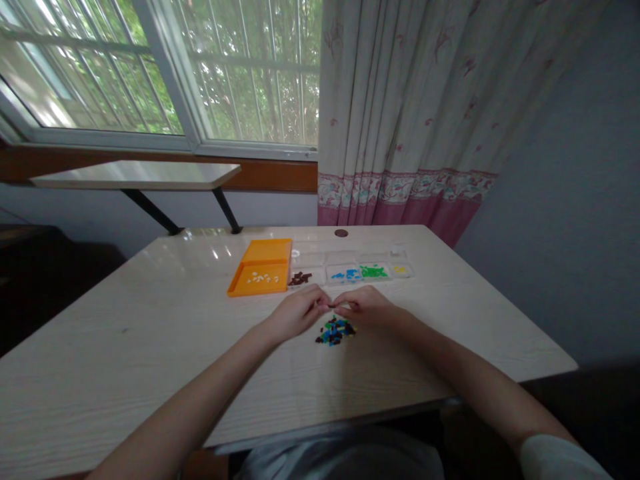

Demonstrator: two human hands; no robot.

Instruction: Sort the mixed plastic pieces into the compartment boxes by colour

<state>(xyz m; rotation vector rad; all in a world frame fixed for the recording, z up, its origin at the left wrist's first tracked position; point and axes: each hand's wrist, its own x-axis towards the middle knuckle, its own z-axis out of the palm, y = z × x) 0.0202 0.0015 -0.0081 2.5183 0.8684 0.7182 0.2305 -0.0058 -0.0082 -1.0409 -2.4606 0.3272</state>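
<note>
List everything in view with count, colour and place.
Open plastic box: one, orange, on table
Small white pieces: many, white, in box
Clear plastic containers: count unclear, colourless, right of box
Small loose pieces: many, brown, blue, green, yellow, in containers
Mixed pile of small pieces: one, multicoloured, nearest the person
Small dark piece: apparently one, brownish, between the hands
Wood-grain table: one, pale, centre
Raised shelf: one, pale, far left
Barred window: one, white-framed, upper left
Floral curtain: one, white and pink, right of window
Wall: blue-grey, right
Sleeve: one, pale, lower right
Left hand, right hand: two, bare, beyond pile
</note>
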